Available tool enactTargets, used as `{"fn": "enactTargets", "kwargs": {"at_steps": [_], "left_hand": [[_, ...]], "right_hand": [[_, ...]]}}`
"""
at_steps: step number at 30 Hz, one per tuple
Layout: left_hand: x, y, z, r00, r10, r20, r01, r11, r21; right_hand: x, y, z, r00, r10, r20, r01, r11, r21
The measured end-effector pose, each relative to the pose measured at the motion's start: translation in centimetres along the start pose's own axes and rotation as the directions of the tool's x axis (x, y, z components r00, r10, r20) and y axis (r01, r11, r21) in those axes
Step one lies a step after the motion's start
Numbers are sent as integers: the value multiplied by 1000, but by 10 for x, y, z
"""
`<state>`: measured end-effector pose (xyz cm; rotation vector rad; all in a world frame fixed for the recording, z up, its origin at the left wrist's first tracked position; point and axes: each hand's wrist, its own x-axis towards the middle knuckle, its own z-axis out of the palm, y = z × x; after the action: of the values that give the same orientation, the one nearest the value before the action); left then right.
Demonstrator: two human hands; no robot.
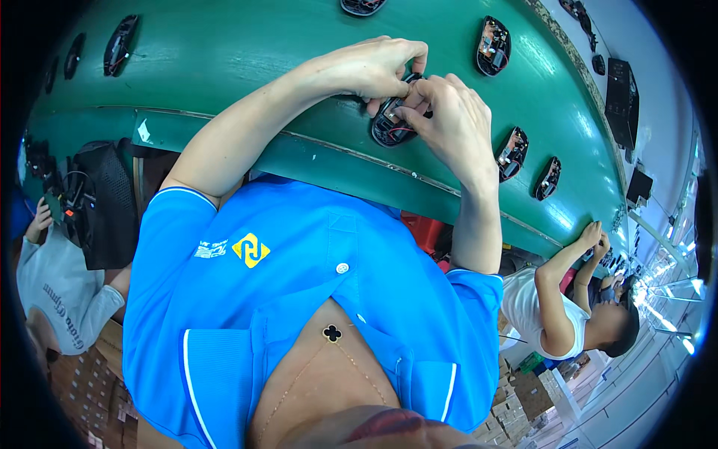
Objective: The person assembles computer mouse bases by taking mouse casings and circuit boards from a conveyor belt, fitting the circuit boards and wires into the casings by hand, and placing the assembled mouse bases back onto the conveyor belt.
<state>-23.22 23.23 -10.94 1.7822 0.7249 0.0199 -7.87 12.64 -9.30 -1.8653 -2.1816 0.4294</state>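
An opened black computer mouse [387,133] lies on the green bench in front of me, its inner parts and a thin red wire exposed. My left hand [381,69] is closed on its far end, fingers bent around the shell's edge. Over the right side of the same mouse, my right hand [451,112] is closed, with thumb and fingertips pressed to the inside near the left fingertips. The two hands cover much of the mouse's upper half. Whether a small part sits between my right fingertips cannot be made out.
More opened mice lie along the green bench [247,45]: one at far right [493,46], two nearer right [512,154] [548,178], others far left [120,45]. Co-workers sit at right [553,314] and left [71,292]. A black mesh chair back [105,202] stands left.
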Motion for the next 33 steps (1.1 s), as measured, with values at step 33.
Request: {"fn": "enactTargets", "kwargs": {"at_steps": [33], "left_hand": [[5, -11, -4, 998, 70, -4, -70, 998, -1]], "right_hand": [[-64, -4, 25, 839, 519, -162, -211, 586, 782]]}}
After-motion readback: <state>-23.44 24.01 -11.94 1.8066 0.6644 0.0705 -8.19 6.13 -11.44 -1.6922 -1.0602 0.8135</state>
